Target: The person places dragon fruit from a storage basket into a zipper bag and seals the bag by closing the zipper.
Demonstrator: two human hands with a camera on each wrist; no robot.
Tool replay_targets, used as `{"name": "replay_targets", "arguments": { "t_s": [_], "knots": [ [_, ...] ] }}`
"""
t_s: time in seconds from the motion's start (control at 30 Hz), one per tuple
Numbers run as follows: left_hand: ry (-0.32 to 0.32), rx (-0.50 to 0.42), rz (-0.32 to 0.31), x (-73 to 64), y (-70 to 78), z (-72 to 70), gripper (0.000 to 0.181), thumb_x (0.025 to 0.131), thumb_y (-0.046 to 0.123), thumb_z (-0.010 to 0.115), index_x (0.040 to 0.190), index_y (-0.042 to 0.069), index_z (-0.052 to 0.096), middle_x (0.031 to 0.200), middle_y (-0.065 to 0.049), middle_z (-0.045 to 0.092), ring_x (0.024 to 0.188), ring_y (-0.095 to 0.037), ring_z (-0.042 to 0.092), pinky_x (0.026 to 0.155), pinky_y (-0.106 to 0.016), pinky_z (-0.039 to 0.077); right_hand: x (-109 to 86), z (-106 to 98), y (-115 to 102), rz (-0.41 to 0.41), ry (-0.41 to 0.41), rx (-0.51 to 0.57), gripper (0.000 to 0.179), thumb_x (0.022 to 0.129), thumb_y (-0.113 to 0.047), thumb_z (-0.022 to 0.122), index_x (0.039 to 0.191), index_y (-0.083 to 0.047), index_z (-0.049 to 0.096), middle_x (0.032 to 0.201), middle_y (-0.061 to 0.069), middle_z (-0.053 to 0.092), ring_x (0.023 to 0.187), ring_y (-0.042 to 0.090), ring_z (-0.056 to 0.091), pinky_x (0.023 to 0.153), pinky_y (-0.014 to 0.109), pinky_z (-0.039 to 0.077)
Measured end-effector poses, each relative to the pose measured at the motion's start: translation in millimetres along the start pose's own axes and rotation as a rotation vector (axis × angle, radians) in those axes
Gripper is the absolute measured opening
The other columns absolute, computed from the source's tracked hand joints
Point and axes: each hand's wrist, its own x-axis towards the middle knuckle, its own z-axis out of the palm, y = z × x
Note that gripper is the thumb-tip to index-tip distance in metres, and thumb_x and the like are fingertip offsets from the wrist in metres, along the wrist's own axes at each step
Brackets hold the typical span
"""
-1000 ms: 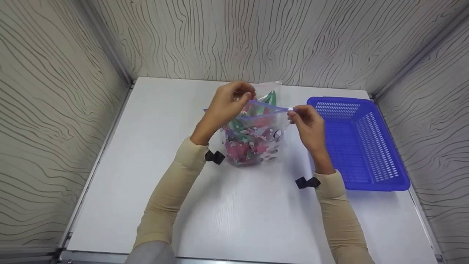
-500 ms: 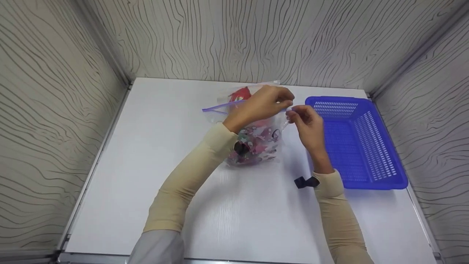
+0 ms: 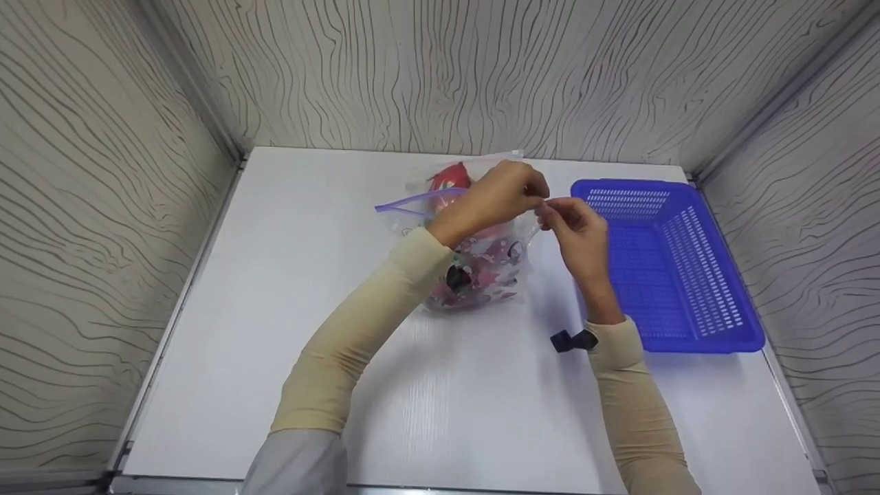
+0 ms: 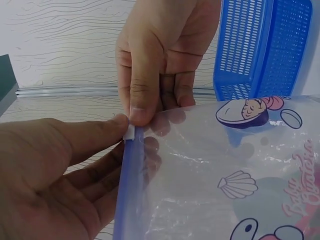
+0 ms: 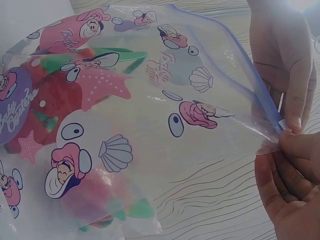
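Note:
A clear zipper bag (image 3: 495,275) printed with shells and cartoon figures stands on the table with red and green items inside. Its purple zip strip (image 4: 129,185) carries a white slider (image 4: 129,132) at the right corner. My left hand (image 3: 505,196), reaching across the bag, pinches that slider between thumb and fingers. With its thumb and fingers, my right hand (image 3: 581,240) pinches the bag's top right corner, right beside the left fingertips. Toward its left end the zip strip gapes, as the head view shows. My left forearm hides part of the bag.
Behind the printed bag is another clear bag (image 3: 512,155) with a red item (image 3: 452,177) in it. A blue perforated basket (image 3: 646,275) stands at the right of the white table (image 3: 275,275). Wood-patterned panels (image 3: 440,75) enclose the back and sides.
My left hand has moved right along the bag's top to the slider, meeting the right hand. The right hand has kept its pinch on the corner, hardly moving.

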Motion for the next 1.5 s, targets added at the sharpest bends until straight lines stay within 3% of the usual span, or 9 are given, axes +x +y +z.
{"name": "replay_targets", "arguments": {
  "t_s": [0.67,0.97,1.23,1.5],
  "knots": [
    [-0.019,-0.022,-0.006,-6.3,-9.9,-6.0,0.020,0.106,0.014,0.067,0.116,0.004,0.081,0.115,-0.010,0.081,0.102,-0.021,0.075,0.095,-0.027,0.060,-0.1,4,-2,0.013,-0.010,0.032,0.012,0.098,0.009,0.068,0.104,0.019,0.068,0.088,-0.007,0.074,0.076,0.007,0.074,0.075,0.024,0.065],
    [-0.005,-0.041,-0.023,-15.8,-25.5,-12.1,0.019,0.105,0.012,0.067,0.115,0.003,0.081,0.115,-0.012,0.080,0.103,-0.022,0.075,0.098,-0.029,0.061,-0.4,1,2,0.039,0.009,0.052,0.015,0.100,0.006,0.067,0.103,0.020,0.066,0.084,-0.003,0.071,0.077,0.008,0.072,0.075,0.024,0.065],
    [-0.015,-0.047,0.010,-24.5,-38.3,-21.3,0.017,0.103,0.012,0.070,0.111,0.001,0.082,0.109,-0.013,0.081,0.089,-0.019,0.068,0.090,-0.033,0.061,-1.0,-3,2,0.054,0.016,0.076,0.016,0.100,0.005,0.068,0.104,0.020,0.067,0.084,0.000,0.072,0.076,0.009,0.071,0.075,0.024,0.065],
    [-0.029,-0.071,-0.014,-33.3,-48.2,-29.1,0.017,0.103,0.012,0.071,0.111,0.002,0.082,0.111,-0.011,0.081,0.095,-0.019,0.072,0.093,-0.034,0.061,-1.7,-6,5,0.056,0.016,0.076,0.017,0.102,0.003,0.067,0.105,0.020,0.067,0.087,-0.001,0.072,0.078,0.010,0.071,0.077,0.026,0.065]
  ]
}}
